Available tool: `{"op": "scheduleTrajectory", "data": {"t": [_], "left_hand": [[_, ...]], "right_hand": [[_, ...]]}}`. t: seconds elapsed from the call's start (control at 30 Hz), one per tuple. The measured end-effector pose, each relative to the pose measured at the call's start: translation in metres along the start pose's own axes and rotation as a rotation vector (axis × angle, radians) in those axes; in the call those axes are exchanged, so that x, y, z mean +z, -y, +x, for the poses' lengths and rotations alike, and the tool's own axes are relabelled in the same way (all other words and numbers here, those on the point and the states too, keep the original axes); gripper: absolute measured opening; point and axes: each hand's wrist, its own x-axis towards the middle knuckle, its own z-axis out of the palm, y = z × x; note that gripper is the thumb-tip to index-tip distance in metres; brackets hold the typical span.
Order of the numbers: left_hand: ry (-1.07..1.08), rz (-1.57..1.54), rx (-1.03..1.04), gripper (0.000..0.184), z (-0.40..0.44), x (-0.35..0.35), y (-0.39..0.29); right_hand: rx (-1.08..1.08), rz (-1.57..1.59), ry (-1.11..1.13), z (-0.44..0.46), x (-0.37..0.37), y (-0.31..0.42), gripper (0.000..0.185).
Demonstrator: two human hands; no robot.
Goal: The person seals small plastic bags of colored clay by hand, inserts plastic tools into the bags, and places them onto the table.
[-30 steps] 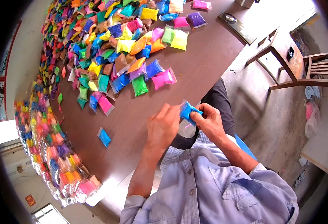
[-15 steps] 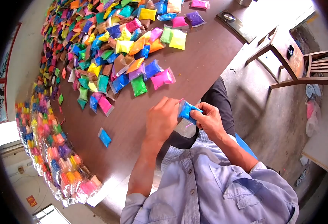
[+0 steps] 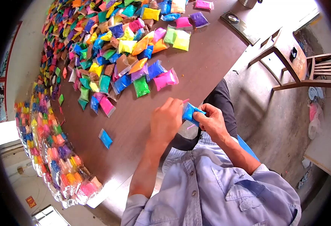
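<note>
At the left edge of the table [image 3: 207, 56], bundles [image 3: 60, 150] of many colours in clear film run from near to far. To their right, the pile [image 3: 109, 41] of small coloured packets spreads over the far left and far middle. A lone packet [image 3: 105, 138], blue, lies flat on the near left part of the table, apart from the pile. At the pile's near right edge lie a green packet [image 3: 141, 87] and, just right of it, a pink packet [image 3: 166, 79].

The left hand [image 3: 167, 118] is closed at the left end of the blue packet [image 3: 192, 113]; its fingertips are hidden, so their exact grip cannot be told. A thin pink strip [image 3: 186, 100] sticks out beside that hand. The blue packet is up between the two hands, near the table's near edge. The right hand [image 3: 213, 121] holds its right end, pinched between thumb and fingers.

Far right, a flat device [image 3: 239, 27] with a round part lies near a metal cup [image 3: 248, 3]. Further right stands a wooden chair [image 3: 324, 69].
</note>
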Motion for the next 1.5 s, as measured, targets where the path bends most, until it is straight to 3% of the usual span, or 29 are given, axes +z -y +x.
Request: {"op": "scheduleTrajectory", "data": {"t": [0.13,0.23,0.37,0.43,0.47,0.53,0.6,0.63,0.7,0.87,1.03,1.13,1.23,1.37,1.5], "left_hand": [[-0.031,0.036,-0.022,0.006,0.003,-0.006,0.002],[0.073,-0.046,-0.021,0.01,-0.001,-0.008,-0.01],[-0.012,-0.025,-0.042,0.008,-0.003,-0.005,0.002],[-0.065,-0.01,-0.035,0.007,-0.003,-0.012,0.01],[-0.121,-0.05,-0.062,0.008,-0.007,-0.014,0.014],[-0.172,-0.091,-0.089,0.009,-0.016,-0.022,0.016],[-0.298,-0.215,-0.329,0.007,-0.024,-0.036,0.008],[-0.297,-0.215,-0.332,0.007,-0.028,-0.042,0.007],[-0.405,-0.193,-0.297,0.006,-0.033,-0.052,0.007],[-0.342,-0.192,-0.233,0.007,-0.053,-0.037,0.007],[-0.282,-0.193,-0.259,0.006,-0.065,-0.016,0.01],[-0.229,-0.021,-0.158,0.003,-0.064,-0.01,0.014],[-0.254,-0.005,-0.269,0.004,-0.057,-0.011,0.025],[-0.188,-0.014,-0.152,0.004,-0.057,-0.014,0.015],[-0.185,-0.063,-0.17,0.004,-0.05,-0.009,0.01]], "right_hand": [[0.002,0.015,0.012,-0.002,-0.001,0.001,0.02],[-0.01,0.003,0.011,-0.003,0.0,0.002,0.02],[-0.042,-0.035,0.026,-0.006,-0.001,0.003,0.019],[-0.307,-0.172,-0.058,-0.015,0.003,0.005,0.015],[-0.566,-0.32,-0.136,-0.006,0.0,-0.012,0.014],[-0.694,-0.376,-0.183,-0.012,0.001,0.003,0.015],[-0.972,-0.496,-0.268,-0.014,0.005,0.014,0.024],[-0.97,-0.497,-0.267,-0.013,0.007,0.015,0.024],[-1.234,-0.708,-0.253,-0.011,0.013,0.016,0.03],[-1.217,-0.836,-0.118,-0.018,0.027,-0.008,0.041],[-1.19,-0.799,-0.1,-0.023,0.03,-0.007,0.041],[-1.177,-0.808,-0.083,-0.014,0.027,-0.009,0.042],[-1.168,-0.816,-0.061,-0.013,0.026,-0.009,0.041],[-1.184,-0.821,-0.057,-0.011,0.028,-0.007,0.039],[-1.181,-0.823,-0.057,-0.011,0.026,-0.007,0.038]]}}
